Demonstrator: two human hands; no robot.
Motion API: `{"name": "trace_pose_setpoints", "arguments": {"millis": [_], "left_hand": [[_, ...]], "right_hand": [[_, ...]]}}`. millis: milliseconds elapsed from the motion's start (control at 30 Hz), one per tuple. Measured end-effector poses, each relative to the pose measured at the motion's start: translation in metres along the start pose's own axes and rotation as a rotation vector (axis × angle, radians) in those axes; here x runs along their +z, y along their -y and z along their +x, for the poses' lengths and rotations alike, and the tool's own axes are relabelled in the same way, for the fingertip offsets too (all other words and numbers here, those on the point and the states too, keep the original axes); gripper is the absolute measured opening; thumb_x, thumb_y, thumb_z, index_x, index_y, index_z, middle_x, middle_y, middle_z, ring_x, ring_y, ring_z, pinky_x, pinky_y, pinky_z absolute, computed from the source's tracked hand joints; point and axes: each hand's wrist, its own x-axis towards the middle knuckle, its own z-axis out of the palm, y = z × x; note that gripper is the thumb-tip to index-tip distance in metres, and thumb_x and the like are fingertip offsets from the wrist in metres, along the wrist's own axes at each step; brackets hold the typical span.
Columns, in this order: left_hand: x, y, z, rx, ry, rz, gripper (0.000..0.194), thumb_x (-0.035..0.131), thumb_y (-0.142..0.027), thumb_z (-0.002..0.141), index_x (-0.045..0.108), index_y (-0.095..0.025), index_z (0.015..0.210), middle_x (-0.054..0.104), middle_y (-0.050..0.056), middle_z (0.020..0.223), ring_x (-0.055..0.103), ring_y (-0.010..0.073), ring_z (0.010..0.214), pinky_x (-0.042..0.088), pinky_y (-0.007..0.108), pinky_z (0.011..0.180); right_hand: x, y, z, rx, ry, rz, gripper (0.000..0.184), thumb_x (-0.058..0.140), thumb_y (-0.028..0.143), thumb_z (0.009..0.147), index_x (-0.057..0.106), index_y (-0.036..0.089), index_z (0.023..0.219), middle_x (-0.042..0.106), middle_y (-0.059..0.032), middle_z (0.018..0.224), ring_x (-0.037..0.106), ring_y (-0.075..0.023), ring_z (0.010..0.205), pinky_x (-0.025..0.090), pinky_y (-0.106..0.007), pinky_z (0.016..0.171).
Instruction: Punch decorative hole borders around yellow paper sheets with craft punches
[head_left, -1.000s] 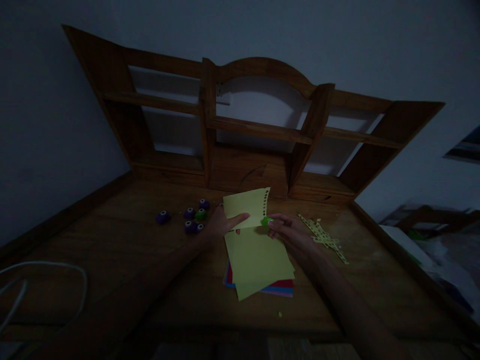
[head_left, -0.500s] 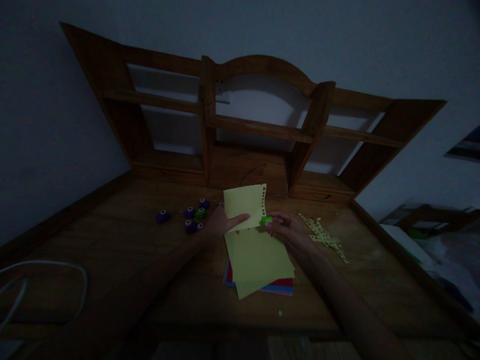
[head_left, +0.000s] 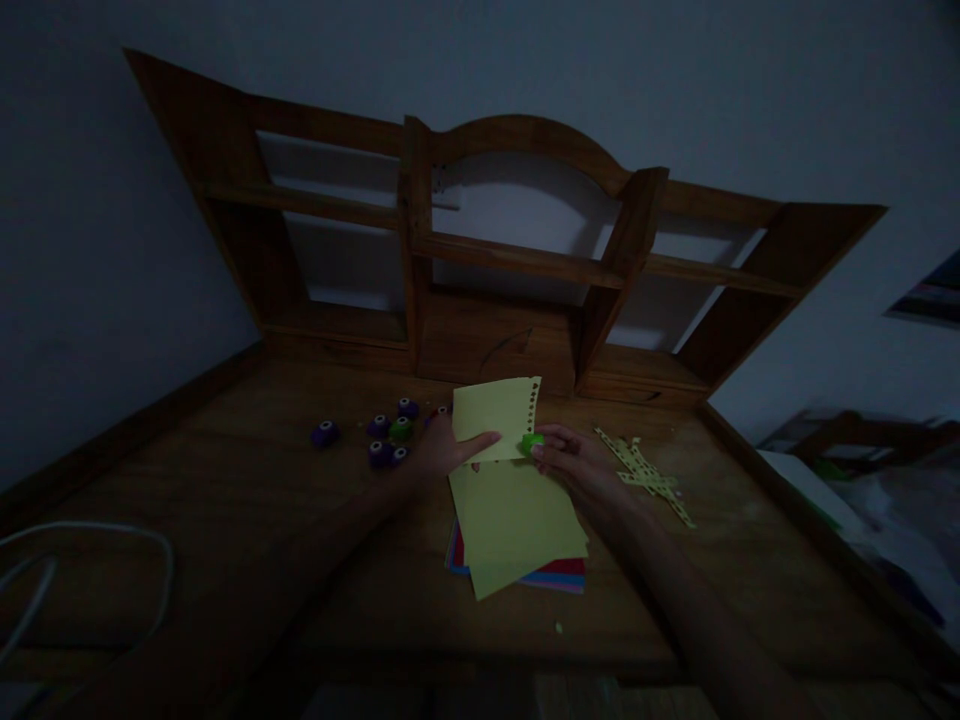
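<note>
My left hand point(head_left: 448, 447) pinches the lower left of a small yellow sheet point(head_left: 495, 415) held upright above the desk; its right edge carries a row of punched holes. My right hand point(head_left: 574, 462) is closed round a small green paper punch point(head_left: 533, 441) that sits on the sheet's lower right edge. Below both hands lies a stack of coloured paper point(head_left: 517, 525) with a yellow sheet on top.
Several small purple punches point(head_left: 382, 440) and a green one lie left of my left hand on the wooden desk point(head_left: 225, 500). Punched yellow paper strips point(head_left: 649, 475) lie to the right. A wooden shelf unit point(head_left: 517, 260) stands behind. A white cable point(head_left: 90, 560) loops at far left.
The yellow sheet has dropped slightly lower and tilted, with the punch staying at its lower right edge. Both hands have barely moved.
</note>
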Motion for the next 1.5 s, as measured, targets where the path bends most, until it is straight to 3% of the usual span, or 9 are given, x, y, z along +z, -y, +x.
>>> {"name": "trace_pose_setpoints", "arguments": {"millis": [100,267,433,567,733,900,1167,1500], "left_hand": [[0.001,-0.002,-0.001,-0.015,0.008,-0.012,0.042,0.071,-0.044,0.071,0.069,-0.012,0.099,0.074,0.012,0.088,0.071,0.0267,0.083,0.059,0.031,0.068],[0.001,-0.004,-0.003,0.052,-0.012,-0.01,0.041,0.072,-0.039,0.071,0.068,-0.014,0.104,0.072,0.011,0.104,0.069,0.0245,0.092,0.057,0.03,0.075],[0.001,-0.003,-0.002,-0.009,0.037,-0.017,0.04,0.069,-0.042,0.074,0.068,-0.015,0.103,0.074,0.01,0.095,0.071,0.024,0.074,0.057,0.028,0.052],[0.002,0.0,-0.002,0.018,0.005,-0.001,0.038,0.07,-0.042,0.073,0.069,-0.015,0.1,0.074,0.01,0.094,0.071,0.0232,0.077,0.057,0.027,0.059],[0.004,-0.001,-0.003,-0.046,0.038,-0.021,0.037,0.072,-0.042,0.07,0.069,-0.013,0.094,0.074,0.008,0.073,0.069,0.0208,0.057,0.056,0.027,0.05],[0.007,-0.007,-0.004,-0.064,0.024,-0.112,0.042,0.078,-0.036,0.065,0.065,-0.014,0.099,0.074,0.006,0.077,0.071,0.0217,0.068,0.058,0.028,0.062],[0.011,0.006,-0.002,-0.035,-0.046,-0.097,0.055,0.079,-0.041,0.062,0.064,-0.012,0.106,0.07,0.014,0.107,0.069,0.0259,0.091,0.057,0.033,0.078],[0.013,-0.002,-0.007,-0.085,0.002,-0.148,0.049,0.077,-0.04,0.065,0.065,-0.014,0.104,0.072,0.012,0.104,0.071,0.0246,0.085,0.058,0.03,0.071]], "right_hand": [[0.003,0.0,0.0,0.003,-0.025,0.008,0.038,0.084,0.025,0.058,0.069,0.021,0.093,0.07,-0.0007,0.081,0.059,-0.0121,0.064,0.044,-0.025,0.061],[0.005,0.0,-0.001,0.043,-0.064,-0.041,0.04,0.085,0.027,0.057,0.069,0.02,0.093,0.071,-0.001,0.079,0.06,-0.0124,0.062,0.042,-0.024,0.056],[0.006,-0.003,-0.004,0.119,-0.022,0.014,0.041,0.083,0.031,0.061,0.069,0.02,0.097,0.072,-0.0055,0.095,0.066,-0.0184,0.076,0.05,-0.03,0.069],[0.006,-0.005,-0.005,0.121,-0.029,0.02,0.038,0.083,0.031,0.06,0.069,0.02,0.094,0.073,-0.0039,0.091,0.066,-0.0176,0.073,0.051,-0.03,0.069],[0.007,-0.006,-0.005,0.117,-0.027,0.068,0.037,0.083,0.029,0.061,0.069,0.021,0.094,0.073,-0.0036,0.091,0.066,-0.017,0.075,0.051,-0.029,0.073],[0.008,-0.006,-0.004,0.097,-0.021,0.033,0.035,0.084,0.028,0.058,0.07,0.021,0.089,0.073,-0.0027,0.088,0.066,-0.0167,0.077,0.051,-0.03,0.076],[0.009,-0.006,-0.005,0.092,-0.035,0.104,0.034,0.084,0.025,0.059,0.068,0.021,0.089,0.073,-0.0021,0.089,0.068,-0.0168,0.076,0.052,-0.029,0.075],[0.011,-0.007,-0.003,0.096,-0.081,0.125,0.035,0.085,0.021,0.057,0.069,0.023,0.088,0.073,-0.0006,0.085,0.068,-0.0171,0.076,0.051,-0.03,0.076]]}}
